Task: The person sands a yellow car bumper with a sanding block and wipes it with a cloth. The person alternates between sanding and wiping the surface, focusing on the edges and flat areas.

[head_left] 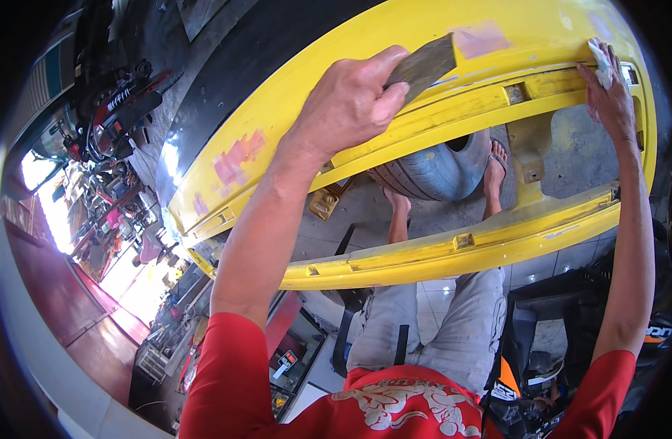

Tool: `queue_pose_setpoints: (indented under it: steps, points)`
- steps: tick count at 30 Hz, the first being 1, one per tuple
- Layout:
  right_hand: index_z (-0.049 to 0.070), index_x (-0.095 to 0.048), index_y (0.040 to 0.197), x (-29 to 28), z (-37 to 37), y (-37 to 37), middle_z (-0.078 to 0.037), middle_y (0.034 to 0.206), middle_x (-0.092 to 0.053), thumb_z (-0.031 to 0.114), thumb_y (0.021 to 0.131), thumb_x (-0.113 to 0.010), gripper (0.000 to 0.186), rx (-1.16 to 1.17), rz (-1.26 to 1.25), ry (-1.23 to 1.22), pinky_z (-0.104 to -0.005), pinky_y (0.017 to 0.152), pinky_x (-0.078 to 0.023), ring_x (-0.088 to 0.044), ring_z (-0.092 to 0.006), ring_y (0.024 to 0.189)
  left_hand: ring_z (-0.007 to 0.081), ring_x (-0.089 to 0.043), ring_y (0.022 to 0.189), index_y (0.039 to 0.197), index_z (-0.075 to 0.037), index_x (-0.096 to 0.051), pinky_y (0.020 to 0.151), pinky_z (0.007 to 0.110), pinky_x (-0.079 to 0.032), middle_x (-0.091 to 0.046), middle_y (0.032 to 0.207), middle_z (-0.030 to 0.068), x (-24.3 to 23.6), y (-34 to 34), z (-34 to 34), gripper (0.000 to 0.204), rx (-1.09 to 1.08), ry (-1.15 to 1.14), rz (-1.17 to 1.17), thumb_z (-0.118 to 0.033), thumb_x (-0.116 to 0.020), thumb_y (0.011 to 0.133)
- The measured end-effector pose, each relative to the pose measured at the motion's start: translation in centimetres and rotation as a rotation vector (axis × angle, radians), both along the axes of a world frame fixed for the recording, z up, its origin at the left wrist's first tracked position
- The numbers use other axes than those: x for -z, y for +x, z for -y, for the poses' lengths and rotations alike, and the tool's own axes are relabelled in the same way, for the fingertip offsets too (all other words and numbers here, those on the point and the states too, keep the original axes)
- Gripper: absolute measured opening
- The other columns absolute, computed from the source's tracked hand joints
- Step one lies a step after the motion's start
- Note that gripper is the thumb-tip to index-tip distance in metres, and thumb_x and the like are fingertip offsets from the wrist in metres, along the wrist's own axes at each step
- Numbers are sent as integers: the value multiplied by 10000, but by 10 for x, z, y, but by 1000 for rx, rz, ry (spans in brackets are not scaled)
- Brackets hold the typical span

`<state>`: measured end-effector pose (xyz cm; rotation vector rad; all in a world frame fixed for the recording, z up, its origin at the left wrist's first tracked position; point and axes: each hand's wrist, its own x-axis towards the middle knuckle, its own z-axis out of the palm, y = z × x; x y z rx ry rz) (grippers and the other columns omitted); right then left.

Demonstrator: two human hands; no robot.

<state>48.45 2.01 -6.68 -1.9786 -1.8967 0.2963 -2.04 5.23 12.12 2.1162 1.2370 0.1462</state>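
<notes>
A large yellow car bumper (424, 136) with a black band (233, 95) along its far side lies across in front of me. My left hand (354, 99) is closed on a flat grey scraper (426, 67), its blade over the yellow surface beside a pinkish filler patch (482, 38). Farther left, another pinkish patch (237, 159) shows on the bumper. At the right end my right hand (610, 99) holds a crumpled white cloth (602, 64) against the panel; part of the cloth is hidden by the fingers.
A tyre (431, 174) lies under the bumper, between my feet. A small yellowish box (323, 204) sits on the floor near it. Motorbikes (120, 110) stand at the far left, and dark parts with orange panels (506, 377) are close on my right.
</notes>
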Motion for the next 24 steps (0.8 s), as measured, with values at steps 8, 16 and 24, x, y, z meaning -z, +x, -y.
queue_pose_setpoints:
  steps: [8, 16, 24]
  points:
    - [197, -579, 1676, 2, 0, 1, -113, 1802, -466, 540, 1109, -698, 674, 30, 11, -4, -449, 1360, -359, -371, -338, 1697, 352, -793, 737, 1397, -62, -736, 739, 416, -630, -820, 926, 214, 20, 23, -14, 425, 102, 69, 52, -226, -752, 1006]
    - [167, -537, 1709, 1, 1, 1, -143, 1836, -401, 476, 1117, -713, 690, -2, 109, -57, -403, 1371, -323, -325, -305, 1720, 416, -778, 819, 1352, -67, -738, 790, 455, -625, -783, 932, 246, 19, 49, -14, 386, 92, 80, 34, -214, -742, 995]
    - [180, -549, 1702, 3, 1, 1, -120, 1830, -419, 482, 1116, -711, 679, 1, 134, -38, -429, 1370, -330, -324, -307, 1720, 429, -764, 822, 1332, -41, -750, 780, 461, -605, -771, 916, 242, 19, 72, -34, 404, 156, 89, 54, -234, -751, 978]
